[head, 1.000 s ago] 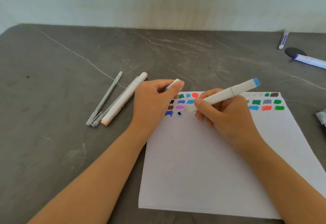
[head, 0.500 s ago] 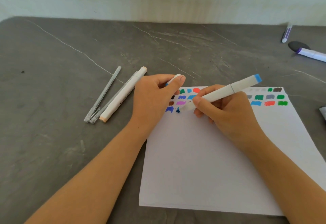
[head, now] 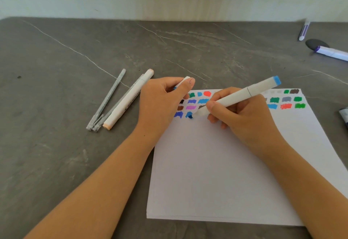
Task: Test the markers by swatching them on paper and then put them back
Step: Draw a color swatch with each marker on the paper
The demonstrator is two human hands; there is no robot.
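Observation:
A white sheet of paper (head: 216,172) lies on the dark grey table, with several colour swatches (head: 192,105) along its top edge. My right hand (head: 243,118) grips a white marker with a blue end (head: 244,93), tip down on the paper beside a fresh blue swatch (head: 189,115). My left hand (head: 162,103) rests at the paper's top left corner and pinches the marker's white cap (head: 183,81) between thumb and fingers.
Left of the paper lie a white marker with peach ends (head: 128,101) and two thin clear pens (head: 107,101). At the far right are a purple-banded pen (head: 304,30), a purple-tipped marker (head: 331,52), a dark oval object (head: 316,43) and a marker end at the frame edge (head: 344,116).
The marker tip has worked at the lower left swatch row, where a blue patch has grown. Both hands stayed nearly in place; the camera view shifted slightly.

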